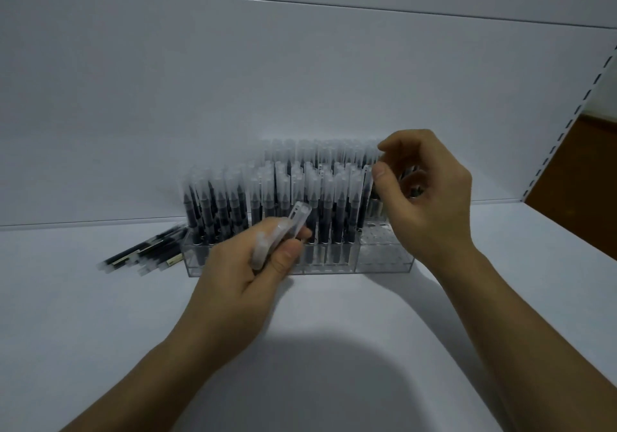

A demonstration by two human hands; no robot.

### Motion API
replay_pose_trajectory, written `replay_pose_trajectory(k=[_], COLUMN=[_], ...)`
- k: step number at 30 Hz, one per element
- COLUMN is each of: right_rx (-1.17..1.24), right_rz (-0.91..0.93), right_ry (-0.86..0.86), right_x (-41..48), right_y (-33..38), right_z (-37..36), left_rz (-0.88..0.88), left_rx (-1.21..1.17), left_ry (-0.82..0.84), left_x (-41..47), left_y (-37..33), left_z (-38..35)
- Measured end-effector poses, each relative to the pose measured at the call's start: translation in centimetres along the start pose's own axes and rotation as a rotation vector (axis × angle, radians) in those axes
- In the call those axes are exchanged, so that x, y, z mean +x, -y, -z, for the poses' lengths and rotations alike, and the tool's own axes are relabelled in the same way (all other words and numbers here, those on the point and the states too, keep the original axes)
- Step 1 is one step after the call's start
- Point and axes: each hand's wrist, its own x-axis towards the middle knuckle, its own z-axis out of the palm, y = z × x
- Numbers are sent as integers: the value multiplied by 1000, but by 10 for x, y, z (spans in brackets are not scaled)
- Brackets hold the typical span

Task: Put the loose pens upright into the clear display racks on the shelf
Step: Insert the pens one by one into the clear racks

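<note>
Pens (320,204) stood upright in the clear racks (384,258) at frame centre, and loose pens (143,254) lay left of them on the shelf (334,314). Below centre, the left hand (240,274) gripped a bundle of capped pens (283,231). Right of centre, the right hand (430,191), fingers curled, met one cap; whether it pinched was unclear.

loose pens (143,254): blurred | held pens (283,231): barrels hidden in left hand (240,271) | right hand (424,191): grip unclear
</note>
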Motion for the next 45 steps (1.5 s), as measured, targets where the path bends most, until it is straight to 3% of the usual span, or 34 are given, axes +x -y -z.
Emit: replay_pose_trajectory(k=[4, 9, 14, 20, 23, 26, 33, 38, 45], right_rx=[192, 422, 522, 682, 712, 658, 567, 500, 154], right_rz=[-9, -126, -198, -295, -338, -350, -337, -339, -159], right_ry=[122, 417, 431, 313, 220, 131, 8, -104, -197], right_x=[-9, -21, -20, -13, -6, -2, 5, 11, 15], right_y=[19, 29, 30, 34, 31, 26, 20, 13, -7], right_z=[-10, -25, -29, -23, -16, -11, -4, 5, 16], left_rz=[230, 222, 227, 258, 254, 235, 270, 236, 262], left_rx=[-345, -323, -344, -341, -197, -127, -306, -223, -319], left_ry=[17, 30, 13, -123, -168, -160, 16, 95, 60], left_x=[4, 4, 4, 3, 3, 2, -1, -2, 2], left_y=[-8, -5, -2, 5, 9, 13, 11, 10, 0], left_z=[-4, -1, -4, -3, -1, 1, -1, -2, -2])
